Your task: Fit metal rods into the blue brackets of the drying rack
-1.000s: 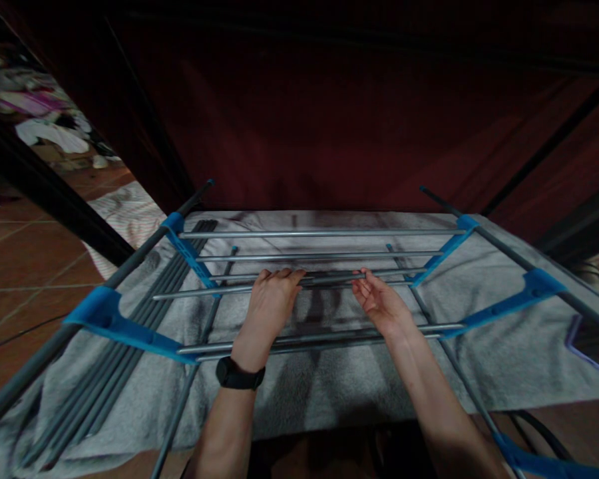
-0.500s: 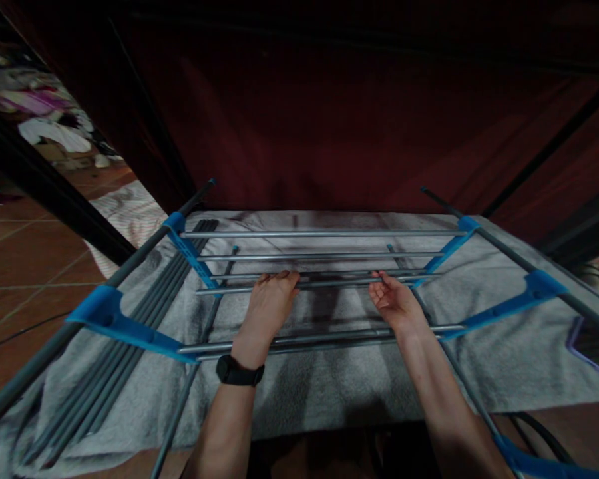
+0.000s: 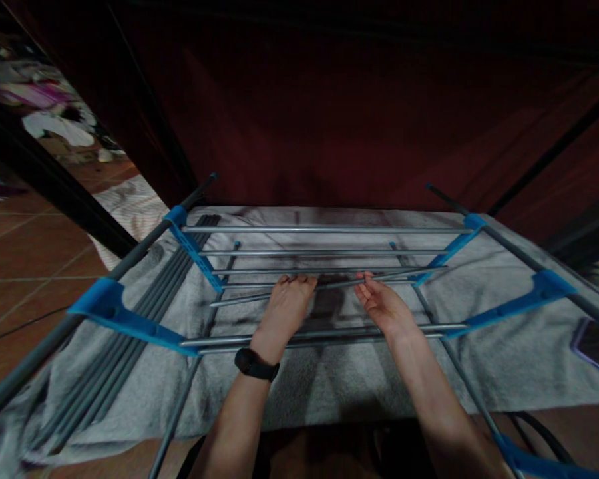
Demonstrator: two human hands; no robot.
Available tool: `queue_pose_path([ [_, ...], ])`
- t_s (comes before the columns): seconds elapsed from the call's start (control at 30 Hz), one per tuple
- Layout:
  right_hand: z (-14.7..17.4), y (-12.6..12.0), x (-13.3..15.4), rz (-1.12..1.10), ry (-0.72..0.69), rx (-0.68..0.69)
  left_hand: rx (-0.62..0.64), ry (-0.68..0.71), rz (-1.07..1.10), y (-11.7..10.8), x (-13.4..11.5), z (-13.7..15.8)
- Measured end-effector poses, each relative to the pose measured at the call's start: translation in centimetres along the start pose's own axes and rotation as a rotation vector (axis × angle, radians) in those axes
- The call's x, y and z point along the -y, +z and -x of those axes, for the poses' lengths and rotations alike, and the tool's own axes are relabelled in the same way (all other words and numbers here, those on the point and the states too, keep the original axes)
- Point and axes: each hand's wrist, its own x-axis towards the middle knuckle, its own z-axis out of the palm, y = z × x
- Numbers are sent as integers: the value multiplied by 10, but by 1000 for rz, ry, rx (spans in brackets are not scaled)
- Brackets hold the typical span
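Note:
A thin grey metal rod [image 3: 242,300] lies across my two hands, tilted with its left end nearer to me. My left hand [image 3: 289,305], wearing a black wristband [image 3: 256,365], is curled over the rod from above. The fingers of my right hand [image 3: 382,303] pinch it from below, palm partly up. Around them stands a rack frame of grey tubes with a left blue plastic bracket [image 3: 137,324] and a right blue plastic bracket [image 3: 512,309]. Several fixed crossbars, such as the far crossbar [image 3: 324,229], span the frame. The held rod's right end overlaps the far right bracket.
Several loose grey tubes [image 3: 130,339] lie on the grey towel [image 3: 509,372] at left. A phone-like dark object [image 3: 596,346] with a purple edge rests at right. Behind stands a dark red wooden panel [image 3: 319,120]. Clothes [image 3: 54,113] are piled at the far left.
The rod has turned from nearly parallel with the crossbars to a slant, its left end coming nearer to me. My left hand has shifted right and my right hand slightly left.

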Motion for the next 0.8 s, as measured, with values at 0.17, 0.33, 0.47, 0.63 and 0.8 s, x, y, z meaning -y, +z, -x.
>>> queue_pose_path([
  [0.17, -4, -5, 2, 16, -32, -39, 10, 8, -8, 2, -9, -1],
  [0.33, -3, -5, 10, -11, 5, -82, 32, 14, 4, 3, -11, 0],
  [0.47, 0, -2, 17, -39, 55, -134, 38, 30, 14, 6, -10, 1],
  [0.63, 0, -5, 25, -27, 85, -139, 50, 35, 36, 13, -11, 1],
  [0.8, -1, -8, 30, 9, 66, -135, 55, 10, 26, 15, -12, 2],
])
